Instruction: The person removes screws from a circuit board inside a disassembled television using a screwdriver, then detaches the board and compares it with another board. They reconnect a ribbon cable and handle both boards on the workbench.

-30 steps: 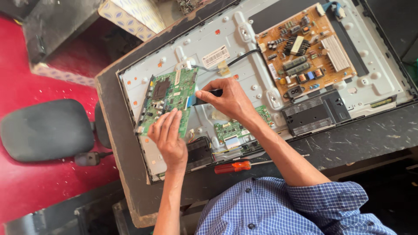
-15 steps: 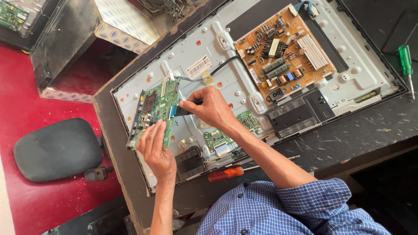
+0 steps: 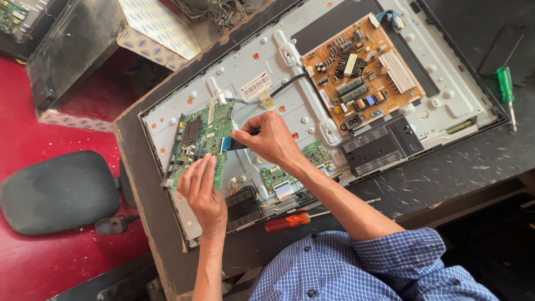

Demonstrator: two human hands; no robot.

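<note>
Dark and scuffed, the workbench [image 3: 446,167] carries an opened television back [image 3: 312,72] lying flat. Steadying it, the left hand [image 3: 202,187] presses its fingers flat, unclenched, on the green circuit board [image 3: 199,140] at the panel's left end, while the right hand [image 3: 270,138] pinches a flat cable [image 3: 233,144] at the board's edge. Its connector is hidden by fingertips. An orange screwdriver [image 3: 287,221] lies near.

My one head view looks steeply down, fairly close, at the surface [image 3: 446,167]; my torso sits at six o'clock.
</note>
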